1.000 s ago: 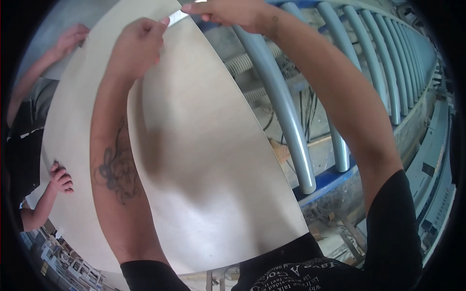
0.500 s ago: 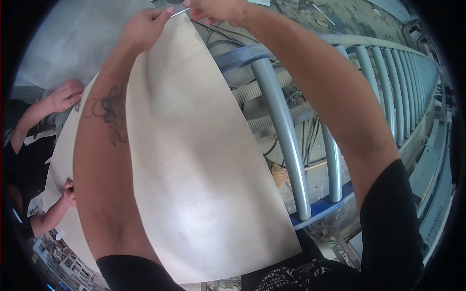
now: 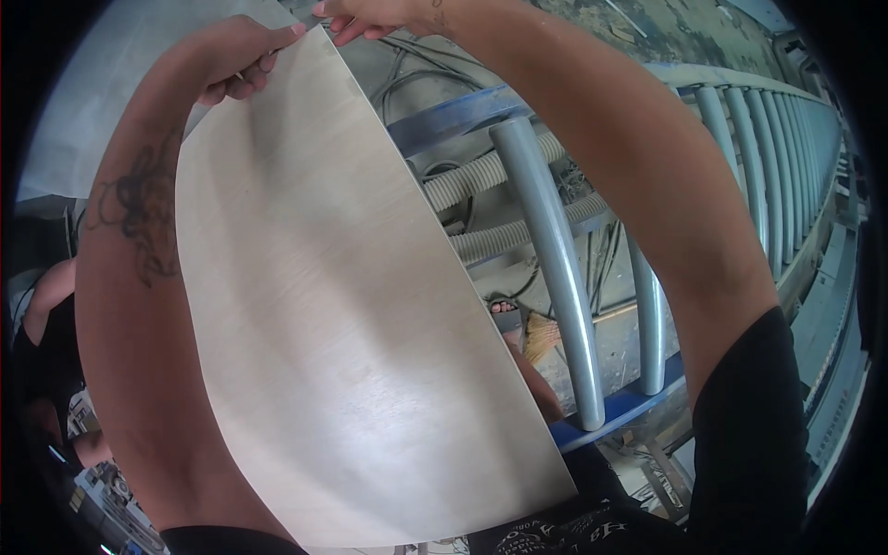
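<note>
A large pale thin wooden sheet (image 3: 342,314) fills the middle of the view and bows slightly. Both my arms reach up to its far top edge. My left hand (image 3: 240,55) pinches the upper left of that edge, with its fingers curled over it. At the very top of the picture my right hand (image 3: 379,14) grips the sheet's top corner. The sheet hangs down toward my body and hides what lies under it.
A roller conveyor with grey metal rollers (image 3: 555,277) on a blue frame (image 3: 620,412) runs off to the upper right. Corrugated hoses (image 3: 481,180) and cables lie beneath it. Another person's arm (image 3: 46,305) shows at the left edge.
The sheet has swung nearer and tilted up, so it fills more of the view. Both my hands stayed on its top edge. The other person's hands have dropped from the sheet's left side.
</note>
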`<state>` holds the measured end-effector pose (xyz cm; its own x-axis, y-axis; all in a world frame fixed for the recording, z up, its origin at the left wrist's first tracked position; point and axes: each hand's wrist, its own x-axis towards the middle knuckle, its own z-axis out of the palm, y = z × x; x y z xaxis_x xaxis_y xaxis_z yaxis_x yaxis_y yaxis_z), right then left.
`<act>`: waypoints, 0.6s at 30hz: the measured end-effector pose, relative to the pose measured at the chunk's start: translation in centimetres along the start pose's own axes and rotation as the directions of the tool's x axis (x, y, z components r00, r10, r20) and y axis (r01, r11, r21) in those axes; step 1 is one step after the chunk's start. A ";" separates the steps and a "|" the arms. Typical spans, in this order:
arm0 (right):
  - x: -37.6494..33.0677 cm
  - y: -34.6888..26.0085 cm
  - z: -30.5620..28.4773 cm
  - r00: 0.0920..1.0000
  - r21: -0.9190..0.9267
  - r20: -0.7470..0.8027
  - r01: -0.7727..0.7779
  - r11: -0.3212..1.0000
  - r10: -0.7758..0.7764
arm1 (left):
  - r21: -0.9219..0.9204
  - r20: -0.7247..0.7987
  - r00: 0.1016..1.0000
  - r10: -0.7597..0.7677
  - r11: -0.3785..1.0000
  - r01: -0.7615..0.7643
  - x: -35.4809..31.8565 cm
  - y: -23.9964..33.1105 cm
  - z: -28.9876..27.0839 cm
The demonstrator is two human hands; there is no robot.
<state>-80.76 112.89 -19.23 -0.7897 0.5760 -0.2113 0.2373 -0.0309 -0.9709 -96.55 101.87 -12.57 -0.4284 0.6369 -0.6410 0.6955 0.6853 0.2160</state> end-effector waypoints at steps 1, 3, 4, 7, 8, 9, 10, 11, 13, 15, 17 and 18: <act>0.3 0.3 0.4 1.000 0.000 0.001 0.000 1.000 0.000 | -0.001 0.000 1.000 -0.001 1.000 0.001 -0.1 0.1 0.2; -0.3 -1.2 3.1 0.931 -0.241 -0.343 -0.215 0.947 0.124 | 0.035 -0.042 0.999 0.023 0.999 -0.022 -0.3 -0.6 0.5; -0.2 -0.9 2.9 0.934 -0.235 -0.337 -0.208 0.949 0.121 | 0.039 -0.047 0.999 0.015 0.999 -0.013 -0.3 -1.0 0.5; 0.2 0.7 1.0 1.000 -0.023 -0.025 0.004 1.000 -0.005 | 0.010 -0.055 0.998 0.020 1.000 -0.019 -0.3 -1.4 0.8; 0.1 0.6 1.2 1.000 -0.033 -0.025 -0.012 0.999 0.012 | 0.005 -0.050 0.998 0.026 1.000 -0.026 -0.2 -1.5 0.9; 0.1 0.4 1.4 0.999 -0.043 -0.025 -0.029 0.999 0.028 | -0.001 -0.045 0.998 0.032 0.999 -0.032 -0.1 -1.7 0.9; 0.5 0.0 2.0 0.999 -0.045 -0.021 -0.027 0.999 0.026 | -0.004 -0.048 0.998 0.030 1.000 -0.030 0.0 -1.8 0.7; 0.7 -0.6 3.0 0.983 -0.130 -0.154 -0.120 0.984 0.099 | 0.010 -0.050 0.999 -0.003 1.000 0.003 0.1 -1.8 0.3; 0.2 -1.1 4.2 0.946 -0.202 -0.282 -0.222 0.954 0.161 | 0.022 -0.050 0.998 -0.041 0.999 0.042 0.0 -2.2 0.1; 0.8 -0.1 2.5 0.972 -0.117 -0.194 -0.155 0.981 0.130 | 0.044 -0.029 0.999 -0.018 0.999 0.019 0.1 -1.4 0.2; 1.0 0.7 1.7 0.991 -0.108 -0.116 -0.081 0.991 0.068 | 0.043 -0.026 1.000 -0.008 0.999 0.009 0.1 -1.4 0.3; 1.1 0.9 1.4 0.999 -0.096 -0.042 -0.013 0.995 0.009 | 0.042 -0.018 1.000 0.007 0.999 -0.006 0.0 -1.4 0.4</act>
<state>-82.21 112.36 -20.54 -0.7629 0.6098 -0.2149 0.3004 0.0400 -0.9530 -97.33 100.77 -13.20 -0.4343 0.6477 -0.6260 0.7213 0.6663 0.1890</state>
